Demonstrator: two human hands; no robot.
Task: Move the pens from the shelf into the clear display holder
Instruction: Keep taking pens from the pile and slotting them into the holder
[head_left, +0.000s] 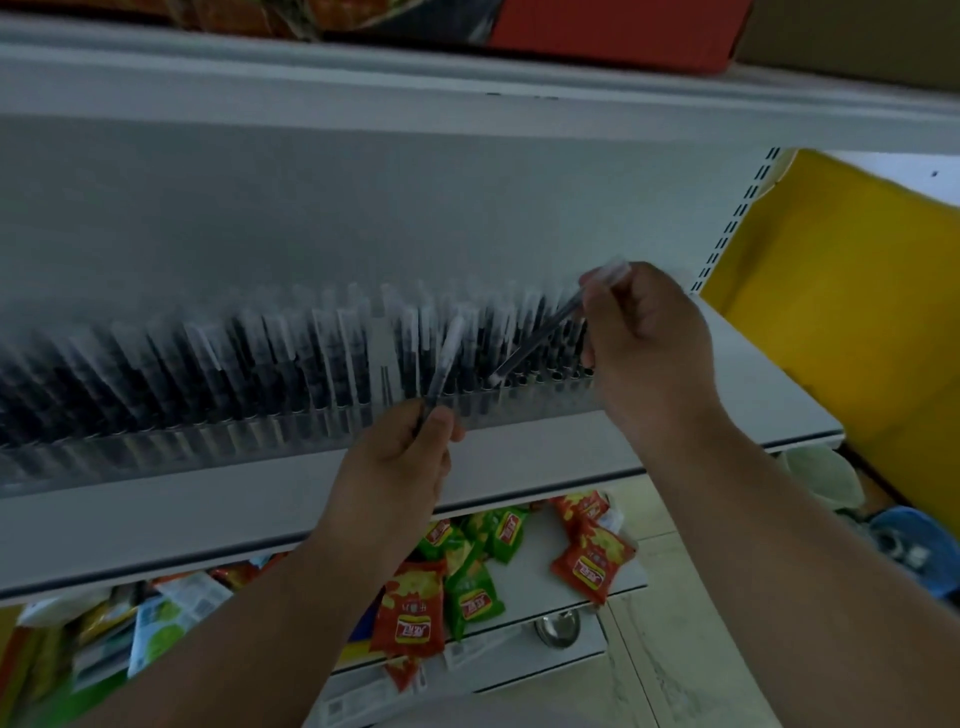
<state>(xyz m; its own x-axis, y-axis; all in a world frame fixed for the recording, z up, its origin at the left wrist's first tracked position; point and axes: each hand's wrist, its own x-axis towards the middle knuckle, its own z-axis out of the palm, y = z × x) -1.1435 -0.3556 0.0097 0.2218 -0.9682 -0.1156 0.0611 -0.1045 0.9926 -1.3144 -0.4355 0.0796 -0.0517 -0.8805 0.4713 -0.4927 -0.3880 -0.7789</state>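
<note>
Left hand (402, 457) pinches one pen (445, 358) by its lower end, cap pointing up, just in front of the clear display holder (249, 441). Right hand (641, 343) grips a second pen (545, 332), tilted, its lower tip down at the holder's right-end slots. The holder runs along the white shelf (519, 467) and is packed with upright pens (260, 353) from the left to near its right end. Frame is motion-blurred. Snack packets (592, 561) lie on the lower shelf below; a yellow panel (857, 312) is far right.
</note>
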